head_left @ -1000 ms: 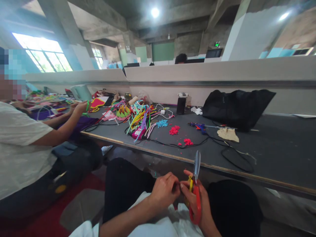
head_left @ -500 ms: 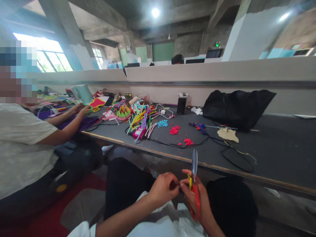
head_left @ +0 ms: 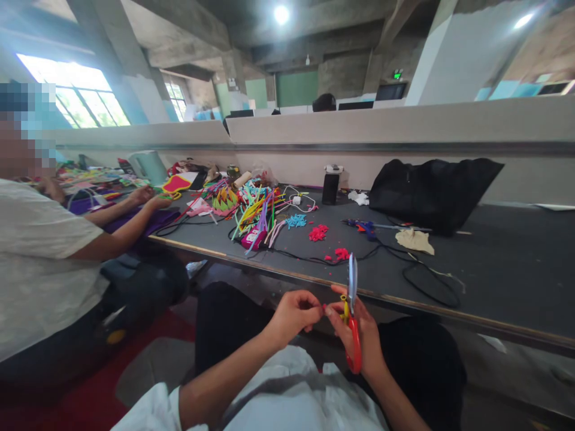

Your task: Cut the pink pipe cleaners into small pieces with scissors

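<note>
My right hand grips red-handled scissors, blades shut and pointing up, in front of the table edge. My left hand is closed in a pinch, its fingertips meeting my right fingertips over a tiny pink piece that is too small to name. Both hands hover above my lap, where a white cloth lies. On the dark table just beyond are small red scraps and a heap of coloured pipe cleaners.
A black bag, a blue glue gun with black cables, a crumpled beige cloth and a black bottle sit on the table. A person in a light shirt works at the left with craft material.
Both my hands have risen a little toward the table edge with the scissors. The neighbour's hand has lowered onto the table.
</note>
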The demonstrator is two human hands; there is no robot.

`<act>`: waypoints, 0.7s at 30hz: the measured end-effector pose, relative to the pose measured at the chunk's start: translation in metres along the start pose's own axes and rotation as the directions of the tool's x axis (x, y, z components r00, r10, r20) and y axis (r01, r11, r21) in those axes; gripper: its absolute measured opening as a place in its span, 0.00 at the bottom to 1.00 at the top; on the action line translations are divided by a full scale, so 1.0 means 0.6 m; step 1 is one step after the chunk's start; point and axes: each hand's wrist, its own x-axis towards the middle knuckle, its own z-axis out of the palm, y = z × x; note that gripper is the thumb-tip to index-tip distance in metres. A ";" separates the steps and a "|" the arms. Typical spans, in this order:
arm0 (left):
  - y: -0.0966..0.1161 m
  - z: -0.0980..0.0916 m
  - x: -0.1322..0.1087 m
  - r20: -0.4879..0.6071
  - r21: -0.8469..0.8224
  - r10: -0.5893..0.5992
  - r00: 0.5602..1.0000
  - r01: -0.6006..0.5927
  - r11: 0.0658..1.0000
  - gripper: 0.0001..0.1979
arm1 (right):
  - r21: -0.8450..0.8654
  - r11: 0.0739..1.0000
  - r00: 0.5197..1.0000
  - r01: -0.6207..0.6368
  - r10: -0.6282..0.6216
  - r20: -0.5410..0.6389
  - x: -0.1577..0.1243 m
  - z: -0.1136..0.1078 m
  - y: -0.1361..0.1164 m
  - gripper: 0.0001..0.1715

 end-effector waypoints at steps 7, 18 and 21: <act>0.054 0.019 -0.009 -0.197 -0.501 0.151 0.969 -0.232 0.834 0.05 | -0.309 0.951 0.997 -0.028 0.003 -0.082 -0.040 0.022 0.020 0.25; 0.077 0.024 -0.019 -0.189 -0.484 0.182 0.965 -0.253 0.838 0.05 | -0.490 0.869 0.982 0.073 -0.147 -0.115 -0.043 0.016 0.013 0.26; 0.077 0.022 -0.019 -0.183 -0.482 0.175 0.967 -0.243 0.842 0.05 | -0.508 0.857 0.979 0.088 -0.168 -0.115 -0.045 0.014 0.018 0.26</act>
